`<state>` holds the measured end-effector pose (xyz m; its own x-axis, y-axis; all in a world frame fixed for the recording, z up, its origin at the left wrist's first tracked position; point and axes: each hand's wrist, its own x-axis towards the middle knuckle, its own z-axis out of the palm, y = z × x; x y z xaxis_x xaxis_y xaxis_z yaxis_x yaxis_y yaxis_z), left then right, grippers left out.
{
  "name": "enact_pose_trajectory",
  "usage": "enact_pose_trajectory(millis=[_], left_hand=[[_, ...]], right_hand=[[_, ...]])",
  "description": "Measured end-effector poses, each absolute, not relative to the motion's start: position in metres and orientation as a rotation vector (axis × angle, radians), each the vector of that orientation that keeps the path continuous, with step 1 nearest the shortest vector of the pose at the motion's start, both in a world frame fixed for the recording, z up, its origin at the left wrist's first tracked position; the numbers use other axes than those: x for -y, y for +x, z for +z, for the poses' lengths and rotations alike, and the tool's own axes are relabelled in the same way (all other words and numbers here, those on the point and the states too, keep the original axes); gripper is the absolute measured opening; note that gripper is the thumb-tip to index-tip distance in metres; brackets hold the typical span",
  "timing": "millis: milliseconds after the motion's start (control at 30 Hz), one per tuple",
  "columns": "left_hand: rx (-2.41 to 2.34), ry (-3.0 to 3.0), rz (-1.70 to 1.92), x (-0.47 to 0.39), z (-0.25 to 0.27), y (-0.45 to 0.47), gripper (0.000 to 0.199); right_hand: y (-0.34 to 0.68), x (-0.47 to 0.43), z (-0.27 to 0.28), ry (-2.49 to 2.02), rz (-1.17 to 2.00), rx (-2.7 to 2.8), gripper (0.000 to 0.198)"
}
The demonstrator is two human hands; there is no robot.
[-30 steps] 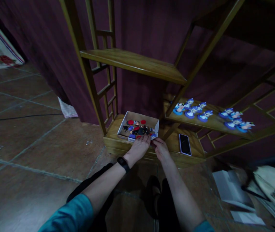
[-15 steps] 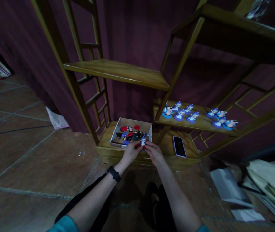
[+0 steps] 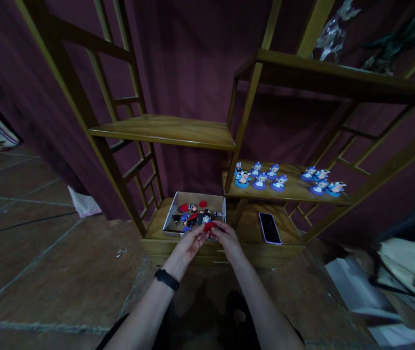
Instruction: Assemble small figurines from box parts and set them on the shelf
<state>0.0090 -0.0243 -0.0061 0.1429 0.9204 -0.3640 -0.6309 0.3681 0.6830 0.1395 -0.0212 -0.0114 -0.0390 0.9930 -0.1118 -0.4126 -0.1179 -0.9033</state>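
Observation:
Both hands meet over the front edge of an open cardboard box on the low shelf. My left hand and my right hand pinch a red round base from its two sides. Just beyond the base shows a small purple-and-white figurine; whether it is joined to the base I cannot tell. Inside the box lie loose figurine parts in black, purple and white, along with red discs such as the one at the back.
On the raised right shelf stand several purple and blue figurines on round bases. A phone lies right of the box. A bare wooden shelf juts out above the box. Pale bags sit on the floor at right.
The figurine on its red base was upright between my hands; now the red base shows more broadly and the figurine appears behind it. The view has tilted up slightly.

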Motion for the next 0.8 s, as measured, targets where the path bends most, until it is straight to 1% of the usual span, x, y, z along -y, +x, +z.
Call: enact_pose_trajectory(millis=[133, 267, 367, 433, 600, 667, 733, 800], left_hand=[[-0.871, 0.402, 1.110, 0.021, -0.007, 0.010, 0.016], [-0.918, 0.465, 1.066, 0.020, -0.006, 0.013, 0.026], [-0.960, 0.544, 1.027, 0.020, -0.006, 0.013, 0.032], [-1.029, 0.626, 1.034, 0.019, -0.007, 0.012, 0.032], [-1.253, 0.999, 1.335, 0.014, -0.007, 0.006, 0.020], [-1.242, 1.201, 1.374, 0.011, -0.005, 0.003, 0.028], [-1.185, 1.411, 1.336, 0.007, -0.003, 0.001, 0.034], [-1.119, 1.541, 1.277, 0.005, -0.001, 0.001, 0.034]], right_hand=[[0.138, 0.019, -0.013, -1.033, 1.349, 0.897, 0.030], [0.138, 0.016, -0.015, -1.045, 1.312, 0.869, 0.023], [0.138, 0.014, -0.018, -1.035, 1.344, 0.785, 0.024], [0.139, 0.012, -0.019, -1.027, 1.377, 0.710, 0.026], [0.140, 0.010, -0.018, -1.018, 1.448, 0.584, 0.030], [0.139, 0.010, -0.017, -1.025, 1.477, 0.569, 0.031], [0.138, 0.010, -0.016, -1.029, 1.504, 0.566, 0.032], [0.138, 0.009, -0.017, -1.027, 1.524, 0.570, 0.034]])
